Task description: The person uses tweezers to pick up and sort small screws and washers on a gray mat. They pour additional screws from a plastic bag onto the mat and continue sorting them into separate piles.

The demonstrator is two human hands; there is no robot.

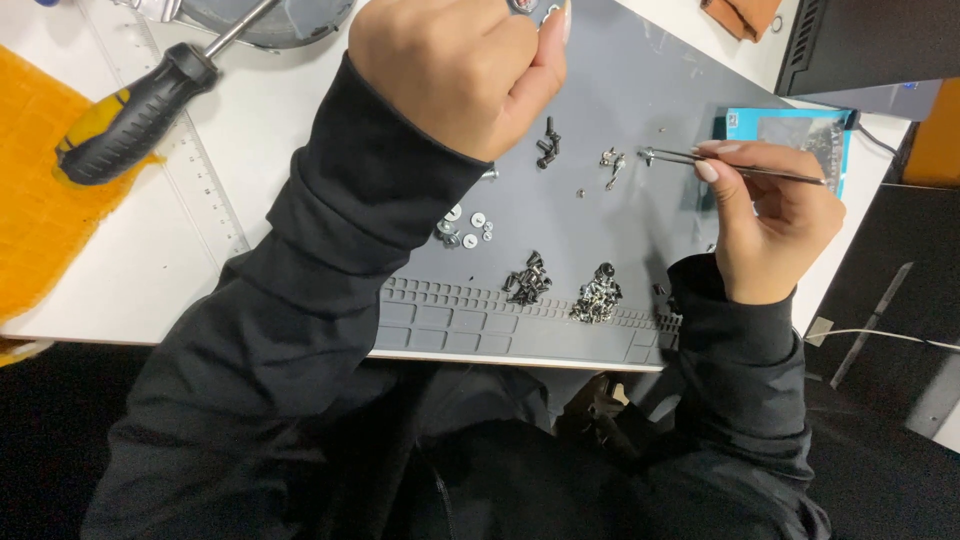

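My right hand (765,215) pinches metal tweezers (700,160), and their tips hold a small metal part over the grey work mat (640,90). My left hand (465,65) is raised close to the camera in a fist, with a small metal piece just showing between thumb and fingers at the top edge. Below it on the mat lie small black screws (547,145), tiny metal brackets (611,162), several silver washers (465,228) and two heaps of dark screws (527,280) and silver screws (597,298). Both arms wear black sleeves.
A black-and-yellow screwdriver (135,110) lies at the upper left beside an orange cloth (40,200) and a clear ruler (200,180). A blue packet (795,130) sits under the tweezers' rear. A dark device (870,40) stands at the top right. The white table's edge runs near my lap.
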